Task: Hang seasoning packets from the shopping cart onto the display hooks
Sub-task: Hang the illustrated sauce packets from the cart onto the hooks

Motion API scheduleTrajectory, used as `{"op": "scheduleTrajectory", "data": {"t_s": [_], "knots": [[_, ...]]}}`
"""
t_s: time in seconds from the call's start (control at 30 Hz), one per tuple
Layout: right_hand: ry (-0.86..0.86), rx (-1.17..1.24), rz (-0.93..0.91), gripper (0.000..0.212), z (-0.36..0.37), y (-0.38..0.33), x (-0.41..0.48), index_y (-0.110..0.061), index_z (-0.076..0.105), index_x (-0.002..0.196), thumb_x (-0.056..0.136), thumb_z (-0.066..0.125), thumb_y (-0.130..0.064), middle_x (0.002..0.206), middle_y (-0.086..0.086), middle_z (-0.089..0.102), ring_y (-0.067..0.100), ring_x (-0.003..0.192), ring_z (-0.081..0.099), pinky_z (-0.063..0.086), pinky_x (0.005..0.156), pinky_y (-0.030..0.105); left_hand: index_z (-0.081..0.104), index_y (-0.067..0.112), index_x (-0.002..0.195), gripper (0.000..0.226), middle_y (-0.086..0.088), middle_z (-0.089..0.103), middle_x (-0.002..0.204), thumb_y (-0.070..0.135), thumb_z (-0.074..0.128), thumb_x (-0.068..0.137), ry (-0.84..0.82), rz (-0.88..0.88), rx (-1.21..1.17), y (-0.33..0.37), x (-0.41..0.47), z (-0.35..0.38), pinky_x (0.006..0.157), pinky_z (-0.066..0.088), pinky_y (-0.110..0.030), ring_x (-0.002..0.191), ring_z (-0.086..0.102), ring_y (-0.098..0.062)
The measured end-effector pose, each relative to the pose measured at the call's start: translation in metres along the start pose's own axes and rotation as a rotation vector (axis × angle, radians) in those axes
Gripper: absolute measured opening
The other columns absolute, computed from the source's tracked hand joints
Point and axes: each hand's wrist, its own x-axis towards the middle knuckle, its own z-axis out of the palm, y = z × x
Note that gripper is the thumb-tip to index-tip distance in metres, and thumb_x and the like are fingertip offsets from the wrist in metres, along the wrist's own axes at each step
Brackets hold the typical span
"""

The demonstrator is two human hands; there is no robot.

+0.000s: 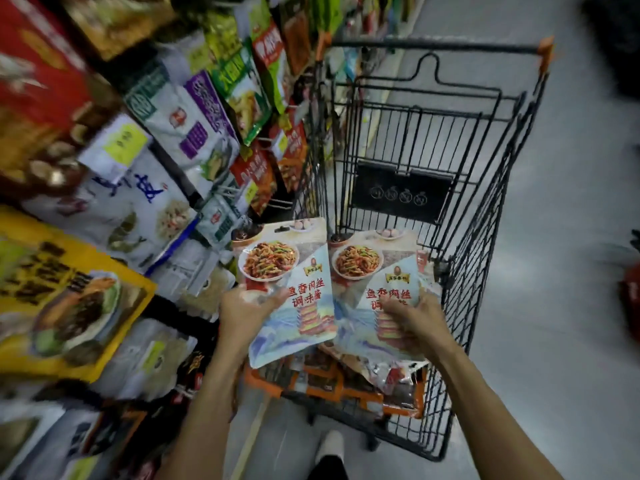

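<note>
Pale-blue and glossy, held 2 matching seasoning packets side by side above the near end of the black wire shopping cart (485, 188), printed faces up. Gripped the left packet (298, 271) in the left hand (247, 311), fingers curled over its left edge about halfway down. Gripped the right packet (367, 282) in the right hand (417, 322), fingers curled across its lower face. Pointed both tops away toward the cart's far end, inner edges touching or just overlapping. Saw heaped packets (332, 379) in the bottom of the cart, directly below the 2 in the hands. Stood close beside the display (173, 140) on the left, crowded with hanging stock, with a few bare display hooks (278, 202) showing just beyond the left packet's top. Judged the step as the carry from cart to display: pick-up done, neither of this pair hung yet. Judged the next move to call for swinging the left packet toward the hooks, turning it upright, and lining the hang slot (282, 229) in its top edge with a hook tip before sliding it on. Could not tell from the blurred display which hook belonged to this product. Expected the right packet to wait in the right hand until then.
</note>
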Motion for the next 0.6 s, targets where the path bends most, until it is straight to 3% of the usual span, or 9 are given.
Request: {"op": "scheduleTrajectory", "data": {"t_s": [0.1, 0.17, 0.27, 0.37, 0.43, 0.6], "knots": [[-0.106, 0.007, -0.105, 0.017, 0.017, -0.044, -0.026, -0.006, 0.067, 0.074, 0.081, 0.075, -0.019, 0.061, 0.01, 0.067, 0.019, 0.047, 0.063, 0.051, 0.042, 0.027, 0.044, 0.021, 0.045, 0.046, 0.011, 0.043, 0.041, 0.015, 0.082, 0.07, 0.134, 0.146, 0.032, 0.044, -0.032, -0.049, 0.044, 0.034, -0.014, 0.039, 0.036, 0.0], [-0.177, -0.007, -0.161, 0.02, 0.033, -0.071, -0.048, -0.008, 0.067, 0.075, 0.079, 0.077, -0.024, 0.06, 0.006, 0.069, 0.021, 0.049, 0.066, 0.054, 0.043, 0.033, 0.031, 0.022, 0.04, 0.059, 0.01, 0.031, 0.037, 0.013, 0.079, 0.074, 0.22, 0.199, 0.058, 0.069, -0.058, -0.083, 0.041, 0.023, -0.014, 0.038, 0.027, -0.003], [-0.299, -0.008, -0.229, 0.023, 0.063, -0.109, -0.088, -0.012, 0.065, 0.068, 0.077, 0.078, -0.028, 0.054, 0.006, 0.066, 0.022, 0.045, 0.064, 0.055, 0.041, 0.039, 0.035, 0.014, 0.043, 0.054, 0.004, 0.036, 0.043, 0.013, 0.078, 0.075, 0.365, 0.209, 0.01, 0.106, -0.104, -0.136, 0.042, 0.023, -0.018, 0.044, 0.029, -0.007], [-0.418, 0.001, -0.325, 0.024, 0.095, -0.14, -0.132, -0.014, 0.063, 0.063, 0.078, 0.077, -0.025, 0.048, 0.001, 0.062, 0.016, 0.038, 0.058, 0.047, 0.036, 0.025, 0.026, 0.025, 0.039, 0.064, 0.009, 0.023, 0.035, 0.013, 0.077, 0.076, 0.504, 0.271, 0.027, 0.136, -0.154, -0.187, 0.038, 0.016, -0.015, 0.036, 0.019, -0.004], [-0.497, 0.025, -0.376, 0.019, 0.115, -0.158, -0.163, -0.015, 0.066, 0.064, 0.077, 0.078, -0.022, 0.054, 0.0, 0.066, 0.014, 0.044, 0.062, 0.049, 0.038, 0.025, 0.026, 0.023, 0.035, 0.066, 0.009, 0.022, 0.035, 0.015, 0.078, 0.075, 0.585, 0.278, 0.036, 0.154, -0.189, -0.22, 0.039, 0.016, -0.017, 0.036, 0.018, -0.005], [-0.732, 0.036, -0.444, 0.015, 0.168, -0.186, -0.238, -0.016, 0.069, 0.066, 0.072, 0.079, -0.026, 0.063, 0.002, 0.07, 0.017, 0.054, 0.069, 0.054, 0.045, 0.033, 0.024, 0.018, 0.048, 0.059, 0.009, 0.022, 0.037, 0.018, 0.078, 0.072, 0.747, 0.341, 0.033, 0.18, -0.276, -0.295, 0.04, 0.017, -0.015, 0.038, 0.018, -0.004]]}}
